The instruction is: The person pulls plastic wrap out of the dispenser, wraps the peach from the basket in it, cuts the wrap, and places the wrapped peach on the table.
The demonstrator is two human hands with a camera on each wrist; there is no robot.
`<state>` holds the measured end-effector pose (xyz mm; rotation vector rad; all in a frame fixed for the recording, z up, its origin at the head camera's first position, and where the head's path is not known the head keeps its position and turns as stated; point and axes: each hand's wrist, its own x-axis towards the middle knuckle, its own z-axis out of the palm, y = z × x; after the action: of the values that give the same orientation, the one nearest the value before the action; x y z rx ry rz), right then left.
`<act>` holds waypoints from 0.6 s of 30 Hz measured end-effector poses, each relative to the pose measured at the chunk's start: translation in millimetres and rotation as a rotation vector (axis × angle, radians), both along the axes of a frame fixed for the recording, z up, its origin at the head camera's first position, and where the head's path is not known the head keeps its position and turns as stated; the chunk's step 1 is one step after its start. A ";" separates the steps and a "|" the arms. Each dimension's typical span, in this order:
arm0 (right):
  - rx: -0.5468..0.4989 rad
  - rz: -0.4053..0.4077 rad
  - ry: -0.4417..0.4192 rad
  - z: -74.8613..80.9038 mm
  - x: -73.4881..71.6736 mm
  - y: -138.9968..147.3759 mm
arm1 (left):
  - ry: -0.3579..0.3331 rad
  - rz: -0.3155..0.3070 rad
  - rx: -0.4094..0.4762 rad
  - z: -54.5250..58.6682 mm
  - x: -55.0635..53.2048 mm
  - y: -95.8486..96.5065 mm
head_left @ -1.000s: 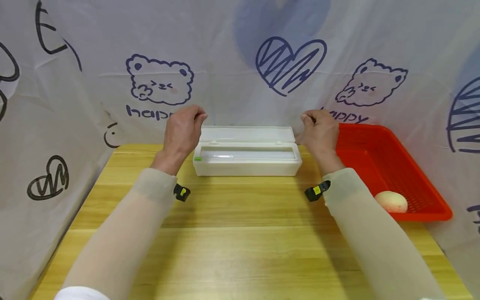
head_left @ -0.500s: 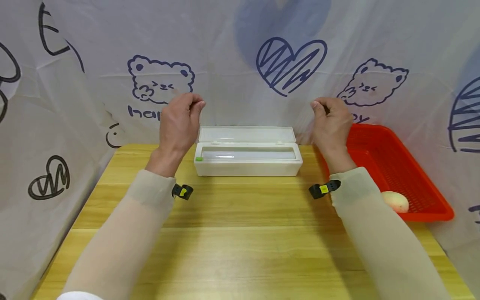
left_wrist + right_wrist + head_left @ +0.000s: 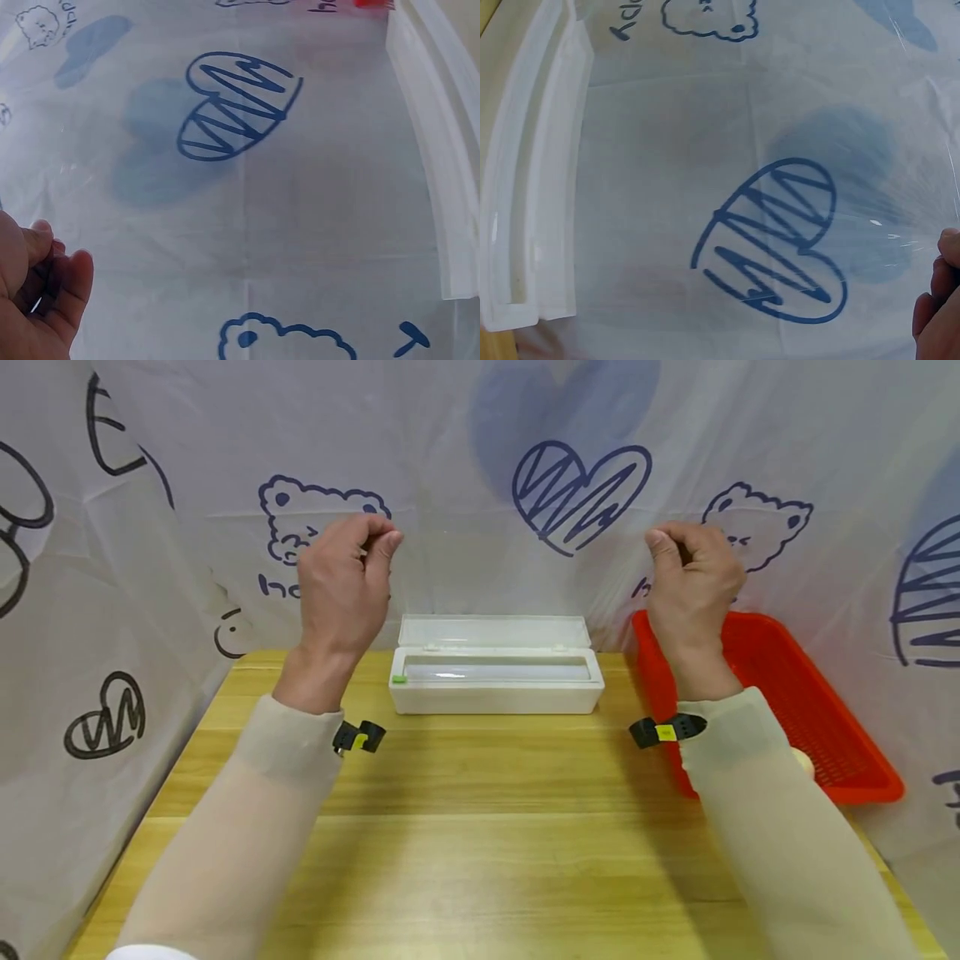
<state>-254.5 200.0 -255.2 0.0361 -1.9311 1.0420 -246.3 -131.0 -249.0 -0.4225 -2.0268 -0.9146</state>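
Observation:
Between the two hands stretches a sheet of clear cling film (image 3: 900,225), its creases fanning out from the right fingertips in the right wrist view. My left hand (image 3: 341,589) pinches it at the left with thumb and curled fingers. At the right, my right hand (image 3: 692,589) grips it in the same way. Both hands are raised above and to either side of a long white cling film box (image 3: 495,700) at the back of the table. The box's lid (image 3: 495,632) stands up behind it, and a small green slider (image 3: 400,679) sits at its left end.
A red plastic basket (image 3: 855,735) stands to the right, partly behind the right forearm. A pale round fruit (image 3: 804,763) in it is mostly hidden by the sleeve. A printed white cloth (image 3: 450,460) hangs behind the wooden table (image 3: 487,843).
Both hands have risen higher over the box and spread apart, the left going left and the right going right, still pinching the film. The box has stayed put.

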 end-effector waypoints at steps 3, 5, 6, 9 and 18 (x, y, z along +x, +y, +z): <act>-0.026 -0.011 0.033 6.9 6.6 -0.5 | 0.047 -0.010 0.013 6.6 7.0 0.4; -0.049 -0.010 0.061 11.6 11.2 -0.8 | 0.069 -0.017 0.034 11.1 11.6 0.6; -0.053 -0.003 0.085 13.9 13.4 -0.7 | 0.087 -0.020 0.034 13.6 13.9 0.2; -0.044 0.042 0.181 21.7 20.0 0.2 | 0.132 -0.035 0.037 21.2 21.7 -1.2; -0.136 0.117 0.342 42.9 52.1 -5.9 | 0.179 -0.058 0.179 38.8 54.9 0.5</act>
<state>-202.4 194.1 -212.3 0.2378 -1.5609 1.1602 -191.4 -130.6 -210.2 -0.4499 -1.7622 -1.0460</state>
